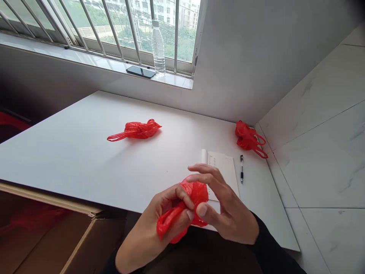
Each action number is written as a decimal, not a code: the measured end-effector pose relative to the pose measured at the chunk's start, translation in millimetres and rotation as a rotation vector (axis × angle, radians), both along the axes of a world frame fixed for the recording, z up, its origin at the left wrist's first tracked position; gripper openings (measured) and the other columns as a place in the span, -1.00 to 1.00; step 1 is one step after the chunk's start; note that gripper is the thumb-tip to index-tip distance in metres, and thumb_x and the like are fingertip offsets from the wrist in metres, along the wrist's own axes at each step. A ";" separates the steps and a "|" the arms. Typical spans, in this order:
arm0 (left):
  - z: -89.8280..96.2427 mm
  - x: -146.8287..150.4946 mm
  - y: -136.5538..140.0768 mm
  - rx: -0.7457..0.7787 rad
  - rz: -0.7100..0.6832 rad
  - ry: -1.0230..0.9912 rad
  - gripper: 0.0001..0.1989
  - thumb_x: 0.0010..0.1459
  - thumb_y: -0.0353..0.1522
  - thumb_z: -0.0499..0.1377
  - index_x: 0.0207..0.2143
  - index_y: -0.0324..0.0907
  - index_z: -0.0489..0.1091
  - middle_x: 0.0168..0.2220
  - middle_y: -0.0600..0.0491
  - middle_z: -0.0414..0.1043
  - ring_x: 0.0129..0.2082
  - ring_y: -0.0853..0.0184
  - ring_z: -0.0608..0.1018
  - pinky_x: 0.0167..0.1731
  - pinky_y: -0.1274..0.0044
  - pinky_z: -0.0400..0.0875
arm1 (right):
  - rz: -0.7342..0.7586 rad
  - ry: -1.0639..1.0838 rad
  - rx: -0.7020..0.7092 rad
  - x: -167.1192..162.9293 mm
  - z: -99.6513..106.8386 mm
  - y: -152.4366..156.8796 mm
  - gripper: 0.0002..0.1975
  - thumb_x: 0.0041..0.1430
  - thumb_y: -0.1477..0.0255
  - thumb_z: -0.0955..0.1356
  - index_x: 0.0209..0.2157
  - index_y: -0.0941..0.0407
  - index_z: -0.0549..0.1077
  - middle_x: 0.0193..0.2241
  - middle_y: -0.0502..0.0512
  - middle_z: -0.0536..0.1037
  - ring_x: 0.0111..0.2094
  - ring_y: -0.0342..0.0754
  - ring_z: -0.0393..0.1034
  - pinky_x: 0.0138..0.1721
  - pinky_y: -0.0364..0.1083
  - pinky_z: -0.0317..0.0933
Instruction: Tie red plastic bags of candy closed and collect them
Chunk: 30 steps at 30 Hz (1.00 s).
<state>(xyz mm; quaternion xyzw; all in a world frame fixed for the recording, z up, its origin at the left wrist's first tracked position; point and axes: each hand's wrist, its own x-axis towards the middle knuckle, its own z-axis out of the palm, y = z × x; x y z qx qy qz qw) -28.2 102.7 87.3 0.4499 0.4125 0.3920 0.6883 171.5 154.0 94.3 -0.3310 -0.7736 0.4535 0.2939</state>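
Note:
Above the front edge of the white table [76, 163], my left hand [168, 213] is closed around a crumpled red plastic bag [198, 196]. A looped part of the bag bulges out below the thumb. Just to the right, my right hand [225, 205] has its fingers stretched out and apart, with the thumb close to the bag; whether it touches cannot be made out. A second red plastic bag [139, 130] lies on the table with its handles drawn out to the left. Another red bag [248, 137] lies in the far right corner, its handle loops spread.
A notepad [224, 167] lies partly behind my right hand, beside a black pen [242, 169]. On the windowsill stand a water bottle [158, 49] and a flat phone [140, 71]. An opened cardboard box [82, 243] at lower left holds red plastic. A tiled wall [322, 152] borders the right.

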 end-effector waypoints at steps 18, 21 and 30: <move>-38.5 -3.3 -19.0 0.586 0.178 0.820 -0.38 0.37 -0.40 0.03 0.44 -0.08 -0.02 0.41 -0.12 0.10 0.39 0.11 0.14 0.33 0.19 0.06 | -0.023 -0.165 -0.209 -0.4 -31.4 -2.4 -0.72 0.43 0.17 0.25 -0.21 0.01 0.49 -0.24 0.04 0.53 -0.25 -0.06 0.43 -0.25 -0.15 0.36; -47.3 -22.8 -33.8 0.426 0.257 0.753 -0.43 0.39 -0.31 0.03 0.41 -0.02 0.08 0.37 -0.07 0.20 0.37 0.12 0.19 0.35 0.17 -0.06 | -0.117 -0.242 -0.131 32.0 -45.7 3.0 -0.75 0.36 0.13 0.31 -0.17 -0.03 0.53 -0.25 0.05 0.54 -0.29 -0.03 0.46 -0.37 -0.19 0.40; -78.1 -14.5 -62.6 -0.193 0.589 0.287 -0.36 0.36 0.07 -0.15 -0.30 -0.22 0.48 -0.42 -0.04 0.44 -0.41 0.22 0.53 -0.41 0.40 0.46 | 0.029 -0.220 -0.242 34.7 -81.4 -11.8 -0.58 0.40 0.14 0.26 0.16 -0.01 0.47 0.10 0.16 0.55 0.11 0.12 0.47 0.08 -0.03 0.43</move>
